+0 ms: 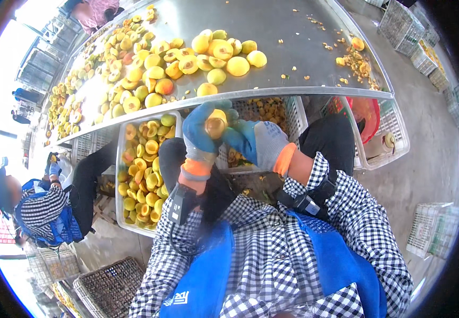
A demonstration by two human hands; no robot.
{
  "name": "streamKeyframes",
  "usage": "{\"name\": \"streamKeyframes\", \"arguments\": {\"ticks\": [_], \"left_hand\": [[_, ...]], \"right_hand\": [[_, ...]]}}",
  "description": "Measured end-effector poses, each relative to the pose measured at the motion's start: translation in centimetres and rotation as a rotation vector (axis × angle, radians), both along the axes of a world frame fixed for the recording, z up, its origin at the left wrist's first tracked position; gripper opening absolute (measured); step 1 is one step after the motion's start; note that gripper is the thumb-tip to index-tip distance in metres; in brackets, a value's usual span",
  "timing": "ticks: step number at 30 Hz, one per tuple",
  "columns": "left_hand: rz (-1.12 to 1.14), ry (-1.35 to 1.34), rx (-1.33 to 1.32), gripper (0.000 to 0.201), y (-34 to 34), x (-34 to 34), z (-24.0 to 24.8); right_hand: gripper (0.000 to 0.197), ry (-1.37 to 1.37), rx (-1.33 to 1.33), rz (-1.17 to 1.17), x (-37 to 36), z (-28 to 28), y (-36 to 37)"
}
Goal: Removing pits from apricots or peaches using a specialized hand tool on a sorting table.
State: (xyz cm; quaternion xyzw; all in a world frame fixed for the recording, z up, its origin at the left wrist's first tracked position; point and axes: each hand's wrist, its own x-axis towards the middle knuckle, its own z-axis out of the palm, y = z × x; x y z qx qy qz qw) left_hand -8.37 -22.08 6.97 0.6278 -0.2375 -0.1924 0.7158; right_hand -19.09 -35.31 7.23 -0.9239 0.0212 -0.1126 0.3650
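Note:
My left hand (198,130), in a blue-and-grey work glove with an orange cuff, grips a cut yellow peach (216,125), its cut face turned up. Against the fruit's right side press the curled fingers of my right hand (257,142), gloved the same way; whether a small tool is in them is hidden. Both hands are just below the near edge of a metal table (272,69). On it lies a pile of whole and halved yellow peaches (155,69). Beside my left knee, a white crate (120,183) is filled with peach halves (143,175).
Under the table, a crate (297,119) holds peach scraps. To its right, another white crate (399,127) contains a red basin (366,117). Pits and scraps (359,63) litter the table's right end. A co-worker (44,206) sits at left, near a dark empty crate (110,286).

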Motion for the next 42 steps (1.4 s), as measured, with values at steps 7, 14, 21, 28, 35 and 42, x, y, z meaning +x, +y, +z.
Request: {"name": "streamKeyframes", "arguments": {"ticks": [7,14,21,28,35,42], "left_hand": [[0.013,-0.065,0.032,0.026,0.0,0.1,-1.6],[-0.082,0.400,-0.190,0.019,0.1,0.6,-2.5],[-0.023,0.050,-0.053,0.025,0.5,0.1,-3.0],[0.015,-0.346,0.040,0.026,-0.3,-0.1,-3.5],[-0.101,-0.691,0.229,0.023,0.3,-1.7,-0.5],[-0.245,-0.408,0.193,0.020,1.0,-2.3,0.8]], "right_hand": [[0.036,0.065,-0.025,0.021,0.5,-0.9,-0.5],[0.046,0.226,0.118,0.033,1.0,-2.1,-0.5],[0.040,0.175,0.130,0.125,1.4,-3.0,-1.0],[0.010,-0.168,0.361,0.292,-0.1,-7.3,0.5],[0.025,0.074,0.732,0.261,-2.1,-7.0,1.2],[0.033,0.024,1.078,0.303,-5.7,-2.5,2.9]]}}
